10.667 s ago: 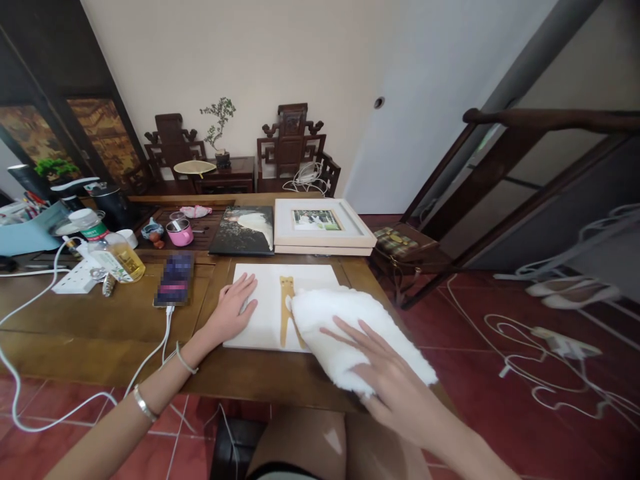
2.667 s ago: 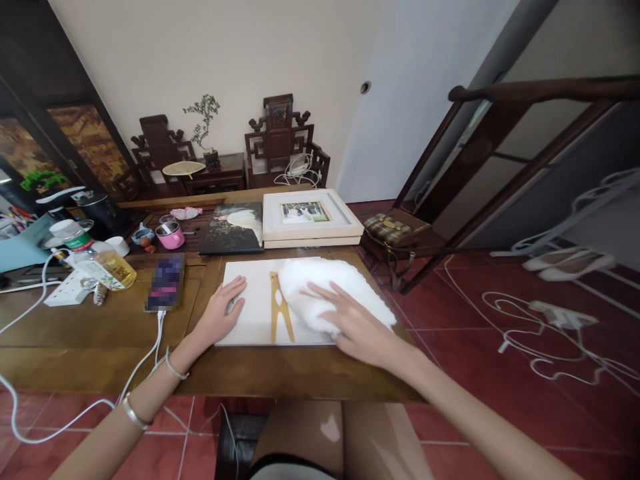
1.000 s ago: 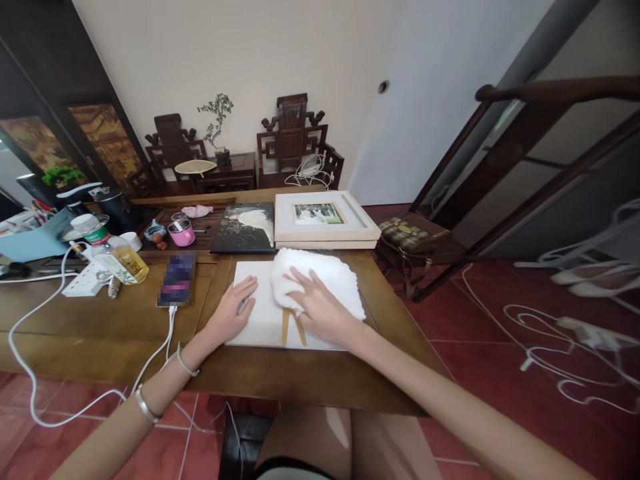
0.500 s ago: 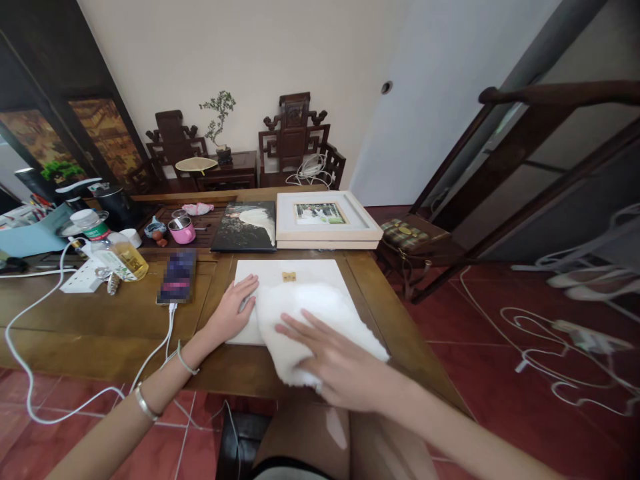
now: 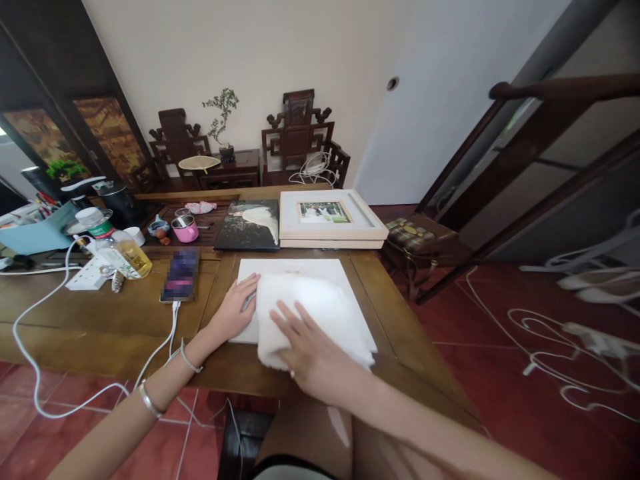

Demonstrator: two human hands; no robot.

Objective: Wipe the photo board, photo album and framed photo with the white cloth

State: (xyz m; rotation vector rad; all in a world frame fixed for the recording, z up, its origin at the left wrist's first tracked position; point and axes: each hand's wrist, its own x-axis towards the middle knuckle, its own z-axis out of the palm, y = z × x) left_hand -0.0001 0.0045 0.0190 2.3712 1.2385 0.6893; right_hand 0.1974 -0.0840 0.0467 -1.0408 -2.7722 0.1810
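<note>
A white flat board (image 5: 295,268) lies on the wooden table (image 5: 100,320) in front of me. A fluffy white cloth (image 5: 320,310) covers most of it. My right hand (image 5: 305,347) lies on the cloth's near edge with fingers stretched out flat. My left hand (image 5: 235,312) rests flat on the board's left edge, fingers apart, holding it down. The tan figure on the board is hidden under the cloth.
Behind the board lie a dark picture (image 5: 250,225) and a stacked white photo frame (image 5: 327,217). To the left are a phone (image 5: 180,275) on a white cable, a bottle (image 5: 117,247), a pink cup (image 5: 184,230) and a power strip (image 5: 90,275). Cables trail on the red floor (image 5: 550,333).
My right hand has slid the cloth back and forth over the board, and now it sits near the front edge, a little left of half a second ago. My left hand has stayed put.
</note>
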